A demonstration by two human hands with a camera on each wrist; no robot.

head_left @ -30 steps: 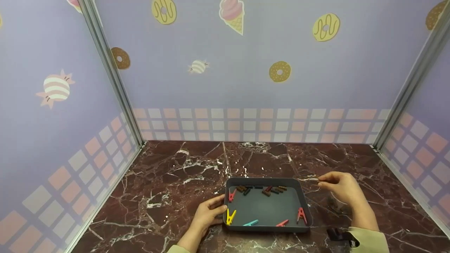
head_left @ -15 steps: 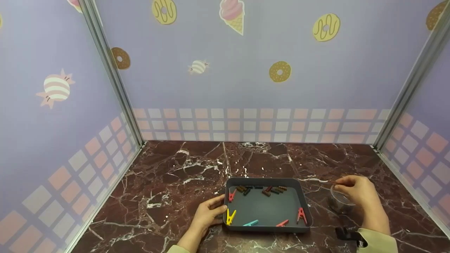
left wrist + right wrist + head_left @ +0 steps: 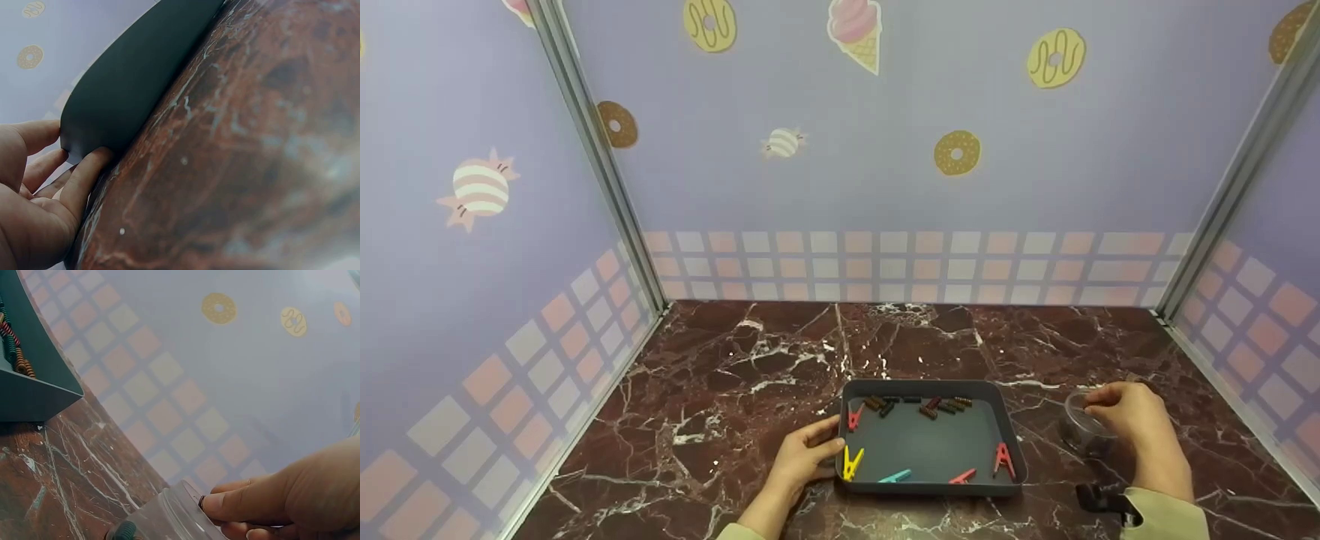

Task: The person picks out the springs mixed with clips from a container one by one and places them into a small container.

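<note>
Head view: at a marbled, dark red desk (image 3: 750, 450), a person's left hand (image 3: 802, 456) holds a dark grey tray (image 3: 934, 490) by its left side, thumb at the rim. Left wrist camera shows those fingers against the outer wall, by a corner. To the tray's right, near it, a clear cup (image 3: 169, 513) stands on the desk. The right hand (image 3: 1126, 411) is over the cup's rim; its grip is closed, thumb and finger pinching a small dark piece (image 3: 201, 501) right at the mouth of the cup. Most of that piece is hidden by the fingers, so its shape is hard to tell. A dark green spring (image 3: 125, 530) shows low at the cup's clear wall.

Inside the tray, small springs (image 3: 928, 412) in brown, black and red lie scattered along the far wall. Pegs sit around the other edges: a red peg (image 3: 855, 418) and a yellow peg (image 3: 850, 465) on the left, a blue peg (image 3: 896, 476) and another red one (image 3: 962, 477) along the near wall, and a third red one (image 3: 1003, 460) on the right. Behind the desk rises a lilac wall (image 3: 847, 187) printed with doughnuts and sweets.
</note>
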